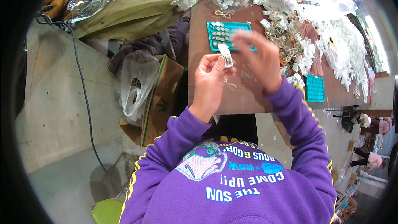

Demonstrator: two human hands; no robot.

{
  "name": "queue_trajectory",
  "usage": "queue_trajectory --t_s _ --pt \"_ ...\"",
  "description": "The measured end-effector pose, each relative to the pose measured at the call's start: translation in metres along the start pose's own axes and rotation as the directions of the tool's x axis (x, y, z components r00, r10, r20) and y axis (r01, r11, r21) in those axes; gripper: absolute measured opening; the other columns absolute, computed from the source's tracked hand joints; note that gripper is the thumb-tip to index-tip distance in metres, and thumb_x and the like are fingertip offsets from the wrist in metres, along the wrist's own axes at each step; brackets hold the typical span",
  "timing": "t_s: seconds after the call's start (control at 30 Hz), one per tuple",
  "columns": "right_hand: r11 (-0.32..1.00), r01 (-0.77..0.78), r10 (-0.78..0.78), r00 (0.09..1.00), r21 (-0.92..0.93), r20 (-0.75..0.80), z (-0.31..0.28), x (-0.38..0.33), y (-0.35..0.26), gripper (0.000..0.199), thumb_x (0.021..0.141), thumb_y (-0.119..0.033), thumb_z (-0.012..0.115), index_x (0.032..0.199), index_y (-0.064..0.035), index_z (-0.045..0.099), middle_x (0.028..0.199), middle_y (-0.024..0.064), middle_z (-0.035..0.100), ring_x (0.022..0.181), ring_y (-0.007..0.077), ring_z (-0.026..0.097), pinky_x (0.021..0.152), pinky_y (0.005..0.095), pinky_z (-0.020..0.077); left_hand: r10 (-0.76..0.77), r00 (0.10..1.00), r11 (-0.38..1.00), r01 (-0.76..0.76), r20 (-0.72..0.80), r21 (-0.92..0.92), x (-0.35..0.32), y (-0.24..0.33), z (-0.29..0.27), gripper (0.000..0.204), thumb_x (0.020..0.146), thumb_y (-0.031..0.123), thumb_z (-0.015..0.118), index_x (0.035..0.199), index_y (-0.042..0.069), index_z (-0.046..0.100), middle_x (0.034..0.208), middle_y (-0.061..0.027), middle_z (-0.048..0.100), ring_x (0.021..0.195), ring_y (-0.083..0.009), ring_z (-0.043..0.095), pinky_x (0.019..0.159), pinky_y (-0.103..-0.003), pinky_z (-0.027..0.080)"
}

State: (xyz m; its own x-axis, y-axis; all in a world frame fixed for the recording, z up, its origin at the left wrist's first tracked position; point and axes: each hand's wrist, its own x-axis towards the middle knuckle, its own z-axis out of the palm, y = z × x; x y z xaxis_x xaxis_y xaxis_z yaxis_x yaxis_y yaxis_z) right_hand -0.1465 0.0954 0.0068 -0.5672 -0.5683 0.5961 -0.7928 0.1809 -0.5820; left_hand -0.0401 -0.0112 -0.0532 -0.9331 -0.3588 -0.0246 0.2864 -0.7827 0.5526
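Note:
Between the thumb and fingers of my left hand (210,69) is a small white plastic case (226,57) with its lid raised. A thin pale wire loop (229,84) hangs below it. My right hand (262,56) hovers just to the right, over the near right part of a teal tray (212,45). Its fingers are smeared by motion, so whether they grip anything is unclear. Rows of round silvery discs, like button cells (219,33), fill the tray's left side. My right hand hides part of the tray's right side.
Wired white cases (286,37) lie heaped along the table's right and far sides. A second teal tray (315,88) stands at the right edge. Left of the brown table (240,99) are a cardboard box (159,103) and a clear plastic bag (137,79). Other people are at far right.

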Motion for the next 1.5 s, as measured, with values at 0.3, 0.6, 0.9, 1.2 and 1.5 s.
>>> queue_trajectory --t_s 0.3,0.6,0.9,1.2,1.5 --pt "0.939 0.061 0.002 0.983 -0.338 0.181 0.033 0.036 0.082 0.01 0.079 -0.017 0.069 0.083 -0.0087 0.072 0.08 0.0101 0.064 0.075 0.0313 0.064 0.069 0.0407 0.0518 -0.025 0.998 0.999 0.023 -0.06 -0.03 0.0 0.0 0.005 0.016 0.097 0.014 0.056 0.107 0.002 0.053 0.095 -0.0119 0.065 0.079 -0.0162 0.063 0.076 -0.03 0.052" --pt "0.999 -0.007 0.012 0.987 -0.033 0.162 -0.009 0.027 0.015 0.007 0.077 -0.008 0.071 0.081 -0.0035 0.069 0.076 0.0091 0.063 0.065 0.0223 0.063 0.06 0.0303 0.0504 0.006 0.997 1.0 -0.008 -0.076 -0.03 -0.002 0.001 0.006 0.013 0.096 0.013 0.058 0.104 0.004 0.055 0.094 -0.0075 0.065 0.078 -0.0137 0.063 0.074 -0.028 0.052" --pt "0.999 -0.042 0.038 0.986 0.022 0.164 -0.01 -0.011 -0.022 0.01 0.077 -0.003 0.07 0.085 -0.0018 0.065 0.077 0.0085 0.062 0.066 0.0235 0.062 0.058 0.0316 0.0498 -0.02 0.999 0.991 0.016 0.031 0.129 -0.005 0.002 0.006 0.013 0.097 0.014 0.057 0.105 0.005 0.057 0.1 -0.0053 0.064 0.086 -0.0119 0.061 0.079 -0.03 0.051" --pt "0.941 0.254 -0.243 0.967 -0.226 0.074 -0.001 -0.028 -0.02 0.02 0.073 -0.011 0.072 0.092 -0.0071 0.069 0.08 0.0037 0.065 0.07 0.0235 0.064 0.064 0.0332 0.0515 -0.022 0.999 1.0 0.022 -0.045 -0.001 -0.005 0.001 0.005 0.012 0.096 0.014 0.059 0.102 0.003 0.057 0.093 -0.0049 0.065 0.076 -0.0116 0.063 0.072 -0.027 0.053" --pt "0.588 -0.685 0.532 0.728 0.43 0.432 -0.037 -0.016 -0.027 0.021 0.088 -0.014 0.066 0.103 0.0008 0.065 0.08 0.0011 0.063 0.072 0.0062 0.057 0.062 0.0225 0.0472 -0.226 0.956 0.973 0.232 0.189 -0.009 -0.014 0.004 0.011 0.021 0.098 0.015 0.056 0.114 0.003 0.053 0.101 -0.0056 0.062 0.087 -0.0114 0.061 0.076 -0.026 0.05"
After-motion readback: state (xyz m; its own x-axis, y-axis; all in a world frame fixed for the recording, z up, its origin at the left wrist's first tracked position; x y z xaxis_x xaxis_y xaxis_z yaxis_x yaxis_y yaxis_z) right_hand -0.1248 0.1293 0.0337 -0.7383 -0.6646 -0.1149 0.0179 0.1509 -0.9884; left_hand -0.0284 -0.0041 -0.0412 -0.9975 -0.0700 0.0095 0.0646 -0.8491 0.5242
